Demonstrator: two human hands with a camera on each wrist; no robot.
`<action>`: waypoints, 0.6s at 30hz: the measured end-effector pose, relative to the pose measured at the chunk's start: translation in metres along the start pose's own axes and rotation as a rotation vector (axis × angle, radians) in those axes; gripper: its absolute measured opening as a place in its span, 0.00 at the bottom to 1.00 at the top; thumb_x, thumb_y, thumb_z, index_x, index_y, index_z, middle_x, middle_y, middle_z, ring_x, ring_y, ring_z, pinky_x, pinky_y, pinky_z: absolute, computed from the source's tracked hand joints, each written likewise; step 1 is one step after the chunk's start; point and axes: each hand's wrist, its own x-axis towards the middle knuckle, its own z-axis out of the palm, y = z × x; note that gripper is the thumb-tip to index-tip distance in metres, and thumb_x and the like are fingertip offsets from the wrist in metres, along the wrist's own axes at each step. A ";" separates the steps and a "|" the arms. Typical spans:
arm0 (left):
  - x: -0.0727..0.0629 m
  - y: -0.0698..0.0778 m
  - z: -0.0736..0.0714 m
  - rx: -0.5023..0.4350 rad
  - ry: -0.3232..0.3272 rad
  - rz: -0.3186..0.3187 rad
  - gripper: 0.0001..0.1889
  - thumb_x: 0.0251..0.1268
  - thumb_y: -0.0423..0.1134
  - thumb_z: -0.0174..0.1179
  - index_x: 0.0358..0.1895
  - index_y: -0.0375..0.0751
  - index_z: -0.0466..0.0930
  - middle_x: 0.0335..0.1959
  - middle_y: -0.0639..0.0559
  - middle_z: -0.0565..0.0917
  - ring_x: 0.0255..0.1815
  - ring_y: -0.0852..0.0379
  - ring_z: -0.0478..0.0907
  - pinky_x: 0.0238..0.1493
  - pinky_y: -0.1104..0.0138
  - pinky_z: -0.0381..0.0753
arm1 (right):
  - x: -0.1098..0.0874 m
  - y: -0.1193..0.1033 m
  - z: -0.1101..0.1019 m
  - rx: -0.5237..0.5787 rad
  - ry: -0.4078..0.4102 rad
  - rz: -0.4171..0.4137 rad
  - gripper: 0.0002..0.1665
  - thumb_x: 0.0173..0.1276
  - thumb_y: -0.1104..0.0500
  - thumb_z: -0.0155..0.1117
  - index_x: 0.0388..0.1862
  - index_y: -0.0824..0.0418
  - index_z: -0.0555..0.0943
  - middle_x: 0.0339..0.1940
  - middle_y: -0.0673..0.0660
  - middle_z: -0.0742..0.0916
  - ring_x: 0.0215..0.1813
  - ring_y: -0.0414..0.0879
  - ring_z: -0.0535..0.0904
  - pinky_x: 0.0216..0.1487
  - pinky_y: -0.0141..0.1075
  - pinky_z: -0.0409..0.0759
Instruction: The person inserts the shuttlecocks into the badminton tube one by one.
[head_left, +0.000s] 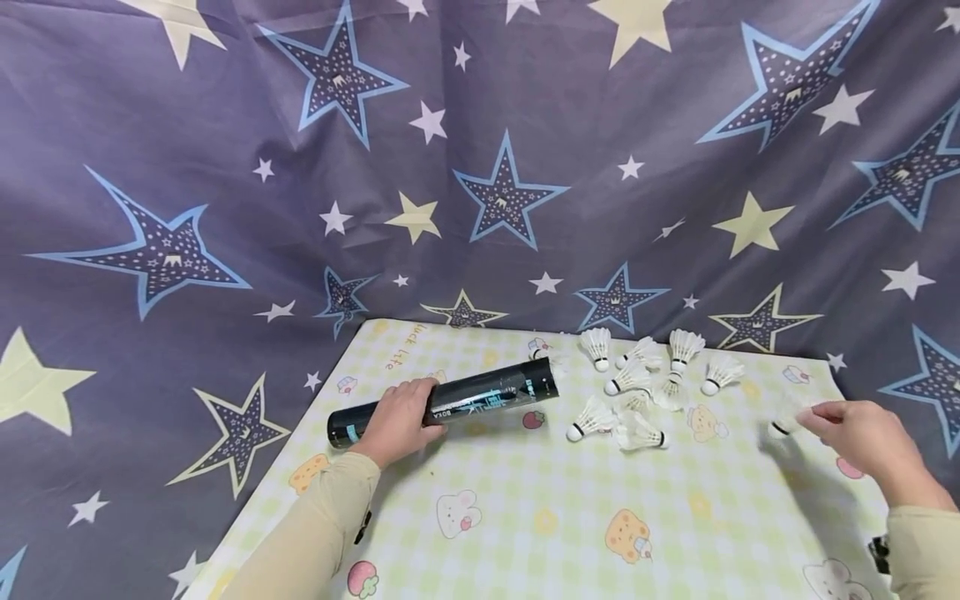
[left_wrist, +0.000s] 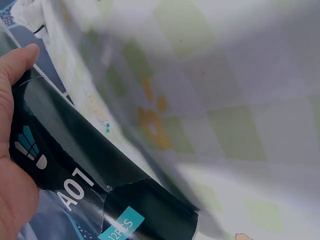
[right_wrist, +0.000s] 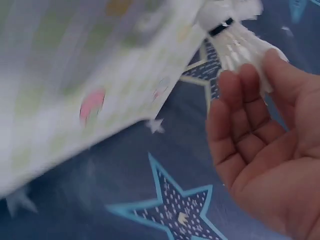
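My left hand (head_left: pixel 401 421) grips a long black shuttlecock tube (head_left: pixel 491 392) around its left half, the tube lying tilted over the left part of the table with its far end pointing right. Close up in the left wrist view, the tube (left_wrist: pixel 85 150) carries white "A01" lettering and a teal "12PCS" label. On the right side, my right hand (head_left: pixel 873 446) pinches a white feather shuttlecock (head_left: pixel 782 427) by its feather skirt. The right wrist view has that shuttlecock (right_wrist: pixel 242 52) between thumb and fingertips, its black-banded cork end pointing away from the palm.
Several loose shuttlecocks (head_left: pixel 637 383) lie grouped at the table's back, right of the tube. Another shuttlecock (head_left: pixel 537 352) is partly hidden behind the tube's right end. A checked cloth (head_left: pixel 540 508) covers the table; a star-patterned curtain (head_left: pixel 420 275) hangs along its back and sides.
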 end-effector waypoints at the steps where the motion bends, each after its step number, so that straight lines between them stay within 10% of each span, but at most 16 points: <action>1: 0.000 0.001 -0.001 -0.001 0.011 0.004 0.43 0.61 0.55 0.78 0.76 0.41 0.71 0.66 0.42 0.84 0.64 0.41 0.82 0.70 0.44 0.77 | -0.003 -0.003 0.004 0.090 0.036 -0.003 0.37 0.82 0.38 0.59 0.62 0.72 0.83 0.38 0.61 0.94 0.32 0.45 0.86 0.35 0.49 0.83; 7: 0.003 0.009 -0.003 0.012 0.066 0.041 0.44 0.62 0.55 0.78 0.78 0.41 0.70 0.70 0.42 0.82 0.68 0.41 0.80 0.70 0.44 0.77 | -0.016 -0.045 0.042 0.806 0.090 -0.063 0.09 0.80 0.50 0.66 0.42 0.45 0.92 0.30 0.36 0.92 0.33 0.29 0.88 0.37 0.27 0.87; 10: 0.004 0.017 -0.002 0.017 0.080 0.068 0.44 0.61 0.55 0.79 0.77 0.43 0.70 0.71 0.42 0.82 0.69 0.41 0.80 0.71 0.44 0.76 | -0.019 -0.079 0.055 1.042 0.048 -0.104 0.13 0.80 0.55 0.67 0.37 0.35 0.90 0.31 0.37 0.92 0.35 0.31 0.90 0.39 0.27 0.87; 18: 0.007 0.039 0.000 0.008 0.098 0.123 0.43 0.60 0.54 0.79 0.75 0.44 0.72 0.67 0.44 0.84 0.69 0.42 0.80 0.70 0.43 0.77 | -0.024 -0.159 0.081 1.123 0.029 -0.172 0.09 0.80 0.57 0.67 0.39 0.47 0.92 0.29 0.41 0.91 0.35 0.34 0.89 0.39 0.30 0.87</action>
